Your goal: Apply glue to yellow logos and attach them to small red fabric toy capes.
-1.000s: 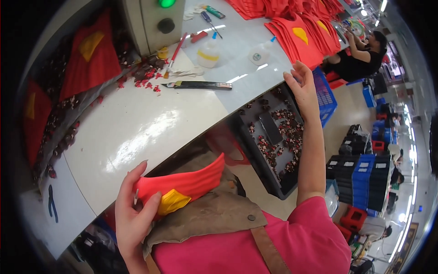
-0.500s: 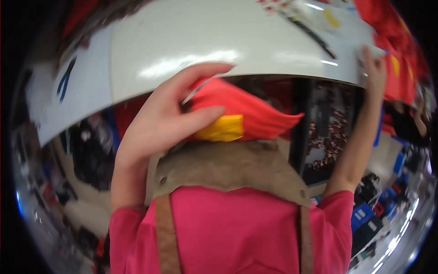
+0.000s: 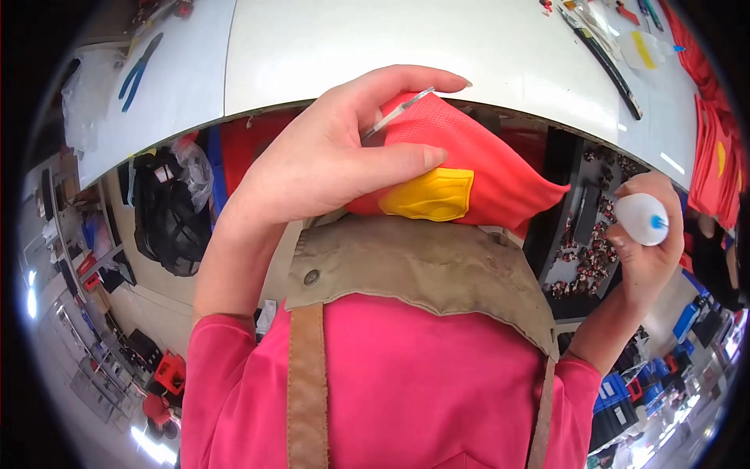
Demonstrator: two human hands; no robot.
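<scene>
My left hand (image 3: 336, 152) holds a red mesh fabric piece (image 3: 476, 168) with a yellow patch (image 3: 430, 194) against my chest, just below the white table's edge (image 3: 406, 55). A thin clear stick (image 3: 394, 113) sits pinched between its fingers, lying across the fabric. My right hand (image 3: 644, 250) is raised at the right, off the table, gripping a small white squeeze bottle (image 3: 641, 217) with a blue tip. My pink shirt and brown apron (image 3: 422, 273) fill the lower middle of the view.
Blue-handled pliers (image 3: 137, 70) lie at the table's left end. A long black tool (image 3: 601, 59) and small items lie at its far right, beside stacked red fabric pieces (image 3: 715, 133). A dark tray of small parts (image 3: 586, 242) sits below the table. Bags and crates stand on the floor.
My right hand came off the table's far edge and now holds the white bottle low at the right. My left hand kept the red fabric at my chest; the view tilted further down.
</scene>
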